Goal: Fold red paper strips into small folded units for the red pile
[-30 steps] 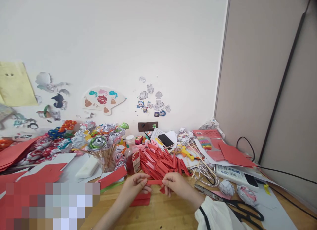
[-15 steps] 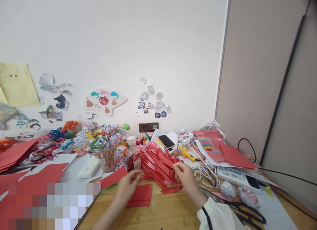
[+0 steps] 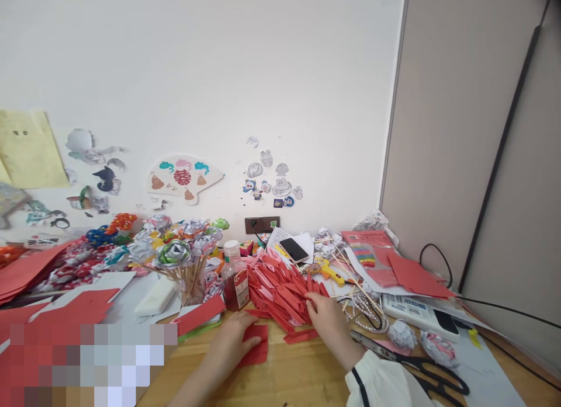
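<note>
My left hand (image 3: 239, 340) is low over a red paper rectangle (image 3: 260, 347) on the wooden table, its thumb apart from the fingers and lying on the paper. Nothing shows in its grasp. On the right, my right hand (image 3: 328, 319) rests against the near right edge of a big heap of folded red paper strips (image 3: 278, 290). Its bent fingers close against the strips there, though the fingertips are partly hidden. One loose folded strip (image 3: 300, 337) lies at the front of the heap, left of my right wrist.
A jar of red liquid (image 3: 234, 287) and a cup of sticks with paper flowers (image 3: 193, 287) stand left of the heap. Behind are a phone (image 3: 293, 250) and a yellow glue gun (image 3: 331, 272). Black-handled scissors (image 3: 433, 375), bead strings (image 3: 363, 313) and crumpled paper balls (image 3: 402, 335) lie right.
My left hand has come down onto the red rectangle, its thumb now over the paper. My right hand has lowered slightly, and red strips now show just beyond its knuckles.
</note>
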`<state>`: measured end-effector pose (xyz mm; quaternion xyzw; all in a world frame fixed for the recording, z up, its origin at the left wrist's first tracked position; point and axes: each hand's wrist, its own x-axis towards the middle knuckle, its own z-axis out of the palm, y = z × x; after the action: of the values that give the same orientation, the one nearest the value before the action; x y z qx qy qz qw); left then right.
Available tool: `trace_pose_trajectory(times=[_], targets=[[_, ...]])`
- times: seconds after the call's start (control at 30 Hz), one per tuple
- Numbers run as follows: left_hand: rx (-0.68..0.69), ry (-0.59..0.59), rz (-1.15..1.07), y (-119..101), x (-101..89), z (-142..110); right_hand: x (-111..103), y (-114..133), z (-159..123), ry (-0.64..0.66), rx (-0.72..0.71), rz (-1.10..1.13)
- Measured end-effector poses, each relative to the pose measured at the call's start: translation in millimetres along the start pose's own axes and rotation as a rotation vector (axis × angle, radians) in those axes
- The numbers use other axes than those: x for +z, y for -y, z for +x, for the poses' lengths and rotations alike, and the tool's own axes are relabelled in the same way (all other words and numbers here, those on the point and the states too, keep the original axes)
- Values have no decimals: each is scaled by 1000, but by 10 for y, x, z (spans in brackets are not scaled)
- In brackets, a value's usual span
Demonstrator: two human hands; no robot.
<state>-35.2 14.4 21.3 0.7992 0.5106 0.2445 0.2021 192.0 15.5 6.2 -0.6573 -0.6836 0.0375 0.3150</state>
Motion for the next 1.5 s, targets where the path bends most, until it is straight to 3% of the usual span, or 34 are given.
trace_pose_trajectory(times=[0.1, 0.27, 0.5, 0.73, 0.9, 1.13, 1.33, 1.5], targets=[[60, -66, 84, 28, 16, 17, 41, 71, -61, 22, -55, 38], [19, -122, 100, 52, 49, 25, 71, 169, -132, 38, -130, 168], [3, -363, -268, -35, 6, 50, 139, 292, -211, 188, -227, 431], [-16, -240, -484, -112, 149, 42, 168, 401, -286, 262, -367, 578], [-16, -175, -457, -133, 188, 24, 211, 409, -284, 248, -296, 699], [22, -183, -325, -131, 243, -4, 242, 416, -285, 268, -224, 820], [31, -104, -464, -175, 283, -14, 361, 349, -248, 234, -90, 882], [14, -45, -570, -193, 290, -14, 377, 361, -239, 276, -64, 1034]])
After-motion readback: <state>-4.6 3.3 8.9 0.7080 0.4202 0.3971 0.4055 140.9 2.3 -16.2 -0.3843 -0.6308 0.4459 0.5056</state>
